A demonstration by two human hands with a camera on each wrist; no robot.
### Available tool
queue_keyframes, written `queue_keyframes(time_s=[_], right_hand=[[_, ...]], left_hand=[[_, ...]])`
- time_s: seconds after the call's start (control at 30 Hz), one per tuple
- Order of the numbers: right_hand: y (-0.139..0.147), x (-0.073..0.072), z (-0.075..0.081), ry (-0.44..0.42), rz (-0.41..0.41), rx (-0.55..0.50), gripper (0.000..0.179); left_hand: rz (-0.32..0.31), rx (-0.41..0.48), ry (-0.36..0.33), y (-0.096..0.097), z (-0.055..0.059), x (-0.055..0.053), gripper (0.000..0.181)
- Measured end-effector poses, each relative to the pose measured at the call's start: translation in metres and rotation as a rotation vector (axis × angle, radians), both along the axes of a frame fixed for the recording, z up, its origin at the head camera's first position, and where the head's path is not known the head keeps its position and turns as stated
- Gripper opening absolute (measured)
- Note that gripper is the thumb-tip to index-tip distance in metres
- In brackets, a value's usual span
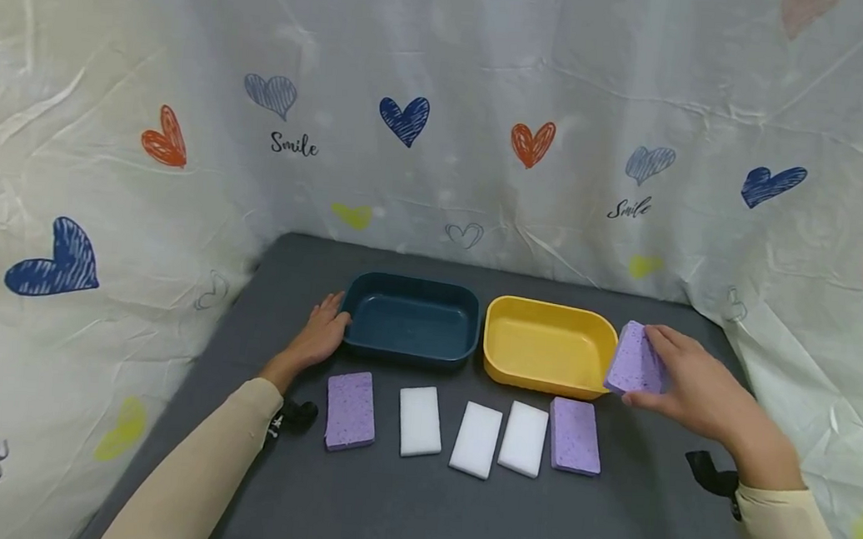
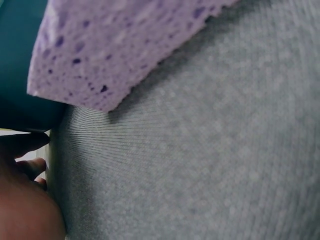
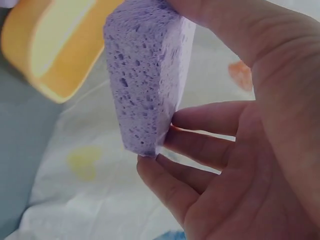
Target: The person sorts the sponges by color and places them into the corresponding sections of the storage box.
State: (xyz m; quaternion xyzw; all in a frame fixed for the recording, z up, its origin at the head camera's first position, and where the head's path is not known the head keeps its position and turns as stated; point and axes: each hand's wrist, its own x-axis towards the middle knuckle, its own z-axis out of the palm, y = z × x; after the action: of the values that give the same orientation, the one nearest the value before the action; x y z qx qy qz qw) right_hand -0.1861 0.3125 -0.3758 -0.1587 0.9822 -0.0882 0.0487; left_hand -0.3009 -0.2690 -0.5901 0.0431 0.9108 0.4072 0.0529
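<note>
My right hand (image 1: 701, 397) holds a purple sponge (image 1: 634, 360) between thumb and fingers, raised at the right end of the yellow tub (image 1: 543, 386). In the right wrist view the sponge's pitted side (image 3: 135, 80) faces the camera, with fingertips at its lower end. At the left end of the dark teal tub (image 1: 403, 356) my left hand (image 1: 319, 334) touches the wall, fingers loosely extended. A second purple sponge (image 1: 351, 411) lies just in front of that tub and looms large in the left wrist view.
Three white sponges, left (image 1: 420, 421), middle (image 1: 475, 440) and right (image 1: 523, 439), lie in a row on the grey table (image 1: 459, 514). Another purple sponge (image 1: 575, 436) ends the row. A heart-printed curtain (image 1: 468, 180) hangs behind and along the sides.
</note>
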Motion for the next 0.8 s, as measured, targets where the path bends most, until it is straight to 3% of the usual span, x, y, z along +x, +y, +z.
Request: queue_keyframes(time_s=[0.2,0.63,0.8], right_hand=[[-0.028,-0.021,0.014,-0.016,0.041,0.025,0.117],[-0.088,-0.066,0.034,-0.033,0.172,0.003,0.112],[-0.108,-0.077,0.036,-0.032,0.217,0.009,0.109]], left_hand=[[-0.003,0.008,-0.009,-0.002,-0.005,-0.004,0.090],[0.003,0.015,-0.005,0.004,0.014,0.006,0.084],[0.005,0.016,-0.013,0.005,0.011,0.004,0.083]])
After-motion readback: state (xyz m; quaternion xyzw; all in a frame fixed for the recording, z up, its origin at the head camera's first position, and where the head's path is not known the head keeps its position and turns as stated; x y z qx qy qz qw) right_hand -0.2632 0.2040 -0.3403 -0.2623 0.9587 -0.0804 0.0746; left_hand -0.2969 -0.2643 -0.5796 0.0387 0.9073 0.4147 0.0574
